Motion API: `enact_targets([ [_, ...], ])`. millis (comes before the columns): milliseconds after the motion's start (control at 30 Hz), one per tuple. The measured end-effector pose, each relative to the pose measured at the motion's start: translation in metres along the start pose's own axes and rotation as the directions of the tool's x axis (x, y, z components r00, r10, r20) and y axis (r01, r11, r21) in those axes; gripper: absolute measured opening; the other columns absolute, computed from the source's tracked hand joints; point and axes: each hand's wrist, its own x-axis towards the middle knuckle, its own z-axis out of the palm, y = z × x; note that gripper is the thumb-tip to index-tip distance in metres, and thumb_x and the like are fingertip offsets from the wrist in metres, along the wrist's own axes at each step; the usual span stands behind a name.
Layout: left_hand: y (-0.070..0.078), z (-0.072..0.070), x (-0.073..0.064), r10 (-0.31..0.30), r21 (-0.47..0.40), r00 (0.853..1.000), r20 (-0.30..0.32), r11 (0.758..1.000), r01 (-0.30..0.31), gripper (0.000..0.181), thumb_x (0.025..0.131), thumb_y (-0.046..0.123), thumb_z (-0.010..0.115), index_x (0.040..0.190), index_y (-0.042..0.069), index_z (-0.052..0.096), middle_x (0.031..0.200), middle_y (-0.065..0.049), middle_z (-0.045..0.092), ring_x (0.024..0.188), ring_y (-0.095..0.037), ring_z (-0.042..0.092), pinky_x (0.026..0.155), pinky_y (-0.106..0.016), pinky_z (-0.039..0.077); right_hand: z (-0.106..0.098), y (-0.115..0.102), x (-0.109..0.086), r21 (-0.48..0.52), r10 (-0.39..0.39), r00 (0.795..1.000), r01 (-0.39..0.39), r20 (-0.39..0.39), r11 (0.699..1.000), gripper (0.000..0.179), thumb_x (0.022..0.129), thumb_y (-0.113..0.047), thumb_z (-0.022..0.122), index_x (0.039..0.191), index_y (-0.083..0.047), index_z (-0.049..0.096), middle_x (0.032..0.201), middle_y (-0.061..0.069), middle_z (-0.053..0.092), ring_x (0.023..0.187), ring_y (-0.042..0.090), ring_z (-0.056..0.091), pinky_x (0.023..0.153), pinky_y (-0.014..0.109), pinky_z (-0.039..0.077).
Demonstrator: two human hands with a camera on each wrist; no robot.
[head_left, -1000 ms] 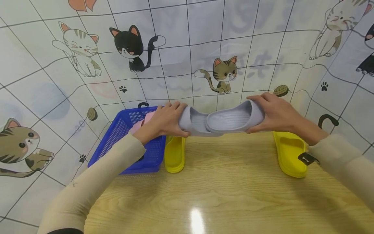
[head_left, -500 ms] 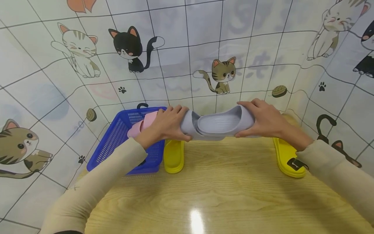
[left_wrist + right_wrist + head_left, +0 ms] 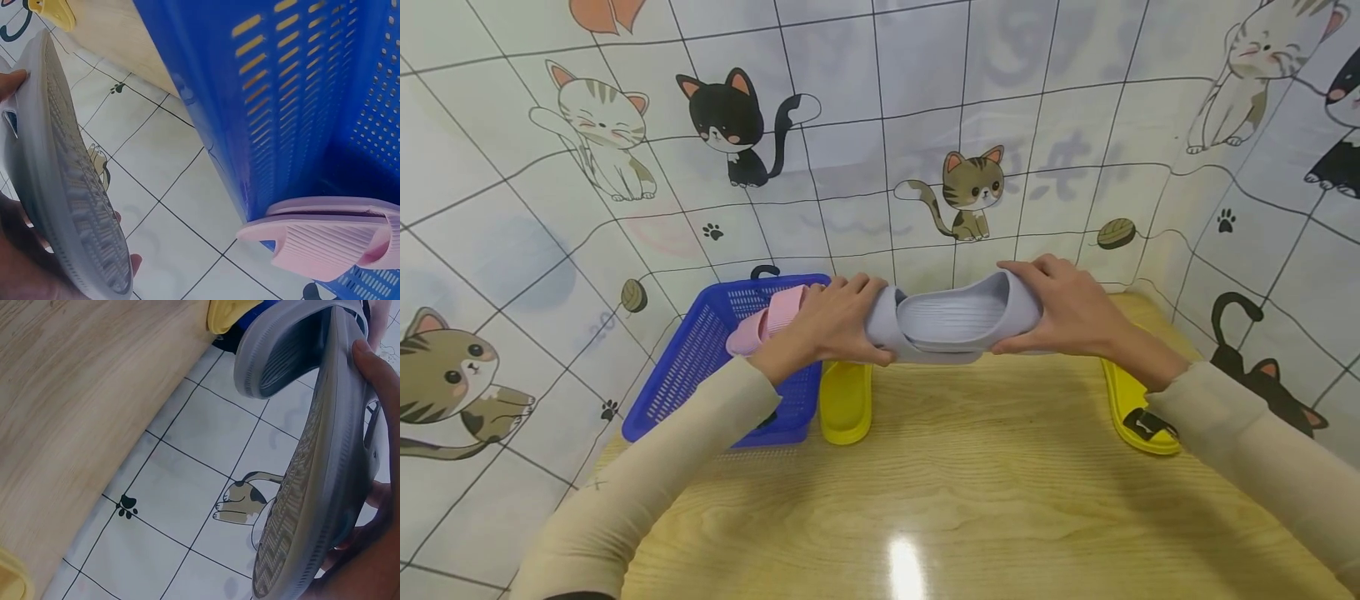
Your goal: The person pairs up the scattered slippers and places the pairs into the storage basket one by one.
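Note:
Two grey slippers are held in the air above the table. My left hand (image 3: pixel 842 317) grips the toe end of the left grey slipper (image 3: pixel 883 321). My right hand (image 3: pixel 1063 308) grips the toe end of the right grey slipper (image 3: pixel 955 315), thumb below and fingers above. The right one's heel end overlaps the left one and reaches into its strap opening. A patterned sole (image 3: pixel 81 181) shows in the left wrist view. In the right wrist view the right slipper's sole (image 3: pixel 300 475) runs into the other slipper's strap (image 3: pixel 253 362).
A blue basket (image 3: pixel 662 392) at the left holds pink slippers (image 3: pixel 767 323), their ends over its rim in the left wrist view. One yellow slipper (image 3: pixel 846 404) lies beside the basket, another yellow slipper (image 3: pixel 1123 392) under my right forearm. A cat-patterned wall (image 3: pixel 917 125) stands behind the wooden table (image 3: pixel 970 483).
My right hand has moved left and slightly down, sliding the right grey slipper further into the left one. My left hand has shifted slightly right and down.

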Motion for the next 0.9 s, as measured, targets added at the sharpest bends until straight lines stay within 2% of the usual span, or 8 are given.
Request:
enact_targets([
  [267, 0.005, 0.002, 0.002, 0.015, -0.008, 1.0, 0.003, 1.0, -0.015, 0.099, 0.065, 0.077, 0.064, 0.145, 0.024, 0.042, 0.129, -0.001, 0.054, 0.098, -0.024, 0.049, 0.072, -0.039, 0.043, 0.004, -0.003, 0.001, -0.007, -0.031, 0.999, 0.031, -0.034, 1.0, 0.111, 0.051, -0.075, 0.083, 0.144, -0.022, 0.051, 0.114, 0.012, 0.056, 0.092, 0.026, 0.053, 0.066, 0.04, 0.046],
  [600, 0.01, 0.003, 0.003, 0.048, -0.005, 0.998, -0.026, 0.999, -0.048, 0.1, 0.063, 0.079, 0.064, 0.144, 0.023, 0.044, 0.128, 0.0, 0.055, 0.099, -0.024, 0.051, 0.073, -0.039, 0.043, 0.01, -0.009, 0.002, 0.007, -0.071, 0.995, 0.072, -0.072, 0.997, 0.112, 0.05, -0.075, 0.083, 0.145, -0.025, 0.05, 0.111, 0.009, 0.055, 0.092, 0.023, 0.051, 0.066, 0.04, 0.042],
  [900, 0.014, 0.002, 0.005, 0.057, -0.063, 0.997, -0.043, 0.996, -0.06, 0.1, 0.064, 0.077, 0.067, 0.144, 0.021, 0.045, 0.13, -0.003, 0.055, 0.101, -0.026, 0.052, 0.076, -0.04, 0.047, 0.015, -0.012, 0.005, 0.051, -0.063, 0.992, 0.069, -0.108, 0.996, 0.111, 0.048, -0.073, 0.085, 0.143, -0.024, 0.053, 0.109, 0.008, 0.056, 0.091, 0.023, 0.051, 0.067, 0.038, 0.043],
])
